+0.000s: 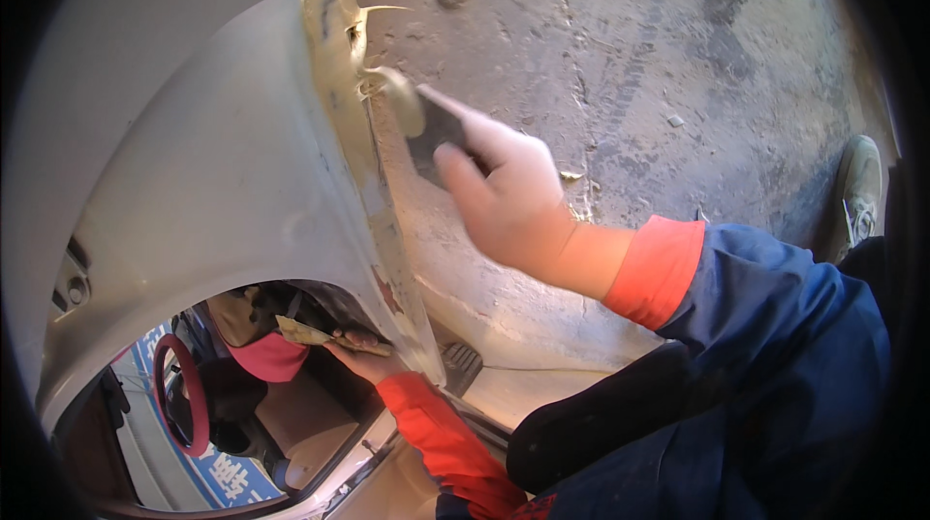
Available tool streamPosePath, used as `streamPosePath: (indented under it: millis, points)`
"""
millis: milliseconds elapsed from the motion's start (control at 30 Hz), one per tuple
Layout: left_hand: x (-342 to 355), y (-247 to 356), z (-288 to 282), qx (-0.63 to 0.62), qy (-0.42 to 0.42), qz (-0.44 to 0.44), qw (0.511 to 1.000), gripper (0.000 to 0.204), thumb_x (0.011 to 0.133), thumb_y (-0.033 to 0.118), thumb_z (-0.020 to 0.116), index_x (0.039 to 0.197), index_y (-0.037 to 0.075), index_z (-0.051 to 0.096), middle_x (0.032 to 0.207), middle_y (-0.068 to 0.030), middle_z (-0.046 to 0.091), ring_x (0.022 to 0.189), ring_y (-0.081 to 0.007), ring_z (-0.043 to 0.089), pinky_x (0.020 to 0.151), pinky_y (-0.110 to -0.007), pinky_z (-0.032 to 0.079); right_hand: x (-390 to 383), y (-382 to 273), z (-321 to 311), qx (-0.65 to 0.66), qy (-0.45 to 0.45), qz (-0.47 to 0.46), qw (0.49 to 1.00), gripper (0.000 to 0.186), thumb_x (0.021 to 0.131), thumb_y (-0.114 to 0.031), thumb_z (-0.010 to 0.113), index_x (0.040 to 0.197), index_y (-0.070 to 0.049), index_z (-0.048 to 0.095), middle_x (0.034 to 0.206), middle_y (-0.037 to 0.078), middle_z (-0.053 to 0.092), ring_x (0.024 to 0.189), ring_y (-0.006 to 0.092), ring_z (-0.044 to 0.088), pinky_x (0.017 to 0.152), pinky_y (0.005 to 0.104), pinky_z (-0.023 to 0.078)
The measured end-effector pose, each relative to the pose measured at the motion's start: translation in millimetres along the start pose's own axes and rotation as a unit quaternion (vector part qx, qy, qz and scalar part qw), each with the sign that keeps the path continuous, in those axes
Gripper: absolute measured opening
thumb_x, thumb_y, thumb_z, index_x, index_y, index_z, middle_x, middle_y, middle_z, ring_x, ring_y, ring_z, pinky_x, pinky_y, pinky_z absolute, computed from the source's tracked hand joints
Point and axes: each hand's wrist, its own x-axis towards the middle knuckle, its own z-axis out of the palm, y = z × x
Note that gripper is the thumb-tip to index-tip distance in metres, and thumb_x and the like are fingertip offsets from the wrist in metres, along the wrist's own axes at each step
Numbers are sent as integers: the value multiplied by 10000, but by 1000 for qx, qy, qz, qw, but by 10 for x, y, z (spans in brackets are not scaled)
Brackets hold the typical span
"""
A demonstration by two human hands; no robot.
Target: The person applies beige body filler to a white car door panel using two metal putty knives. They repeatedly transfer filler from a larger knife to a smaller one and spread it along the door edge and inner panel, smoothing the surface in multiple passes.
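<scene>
My right hand [504, 195] grips a dark flat spreader [436, 137] whose tip carries a blob of pale filler [399, 98]. The tip presses against the filler-coated edge [339, 55] of a grey car body panel [223, 181]. Lower down, my left hand [363, 357] holds a small flat board [302, 331] smeared with the same pale filler, just under the panel's lower edge. Both arms wear orange-red sleeves under a blue jacket.
Through the opening below the panel I see the car's interior with a red-covered steering wheel [179, 394] and tan seats. Rough stained concrete floor [659, 64] lies to the right, with a shoe [857, 195] at the far right edge. A ribbed dark pad [463, 365] sits by the sill.
</scene>
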Motion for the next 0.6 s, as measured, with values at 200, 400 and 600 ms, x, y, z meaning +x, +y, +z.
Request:
streamPosePath:
  millis: [200, 400, 600]
  points:
    - [-15, -5, 11, 2, 7, 3, 1000, 360, 1021, 495, 461, 922, 165, 562, 586, 60, 409, 472, -46, 358, 422, -180, 288, 512, 65, -104, 104, 68, 15, 992, 310, 915, -115, 503, 1158, 20, 641, 863, 85, 688, 748, 130, 583, 713, 298, 483]
    - [-13, 4, -7, -14, 1, -6, 1000, 348, 1020, 480, 475, 954, 153, 571, 597, 61, 423, 485, -42, 368, 434, -186, 299, 1088, -169, -99, 147, 29, -100, 984, 354, 919, -47, 508, 1256, 20, 593, 1086, 118, 680, 976, 146, 612, 873, 278, 478]
    - [-28, -10, 25, 1, 0, 15, 1000, 352, 1018, 486, 478, 950, 153, 571, 598, 64, 421, 484, -41, 364, 428, -181, 290, 986, -183, 117, 164, 45, -196, 966, 386, 888, -9, 550, 1273, -3, 572, 1128, 131, 686, 1043, 172, 661, 915, 299, 527]
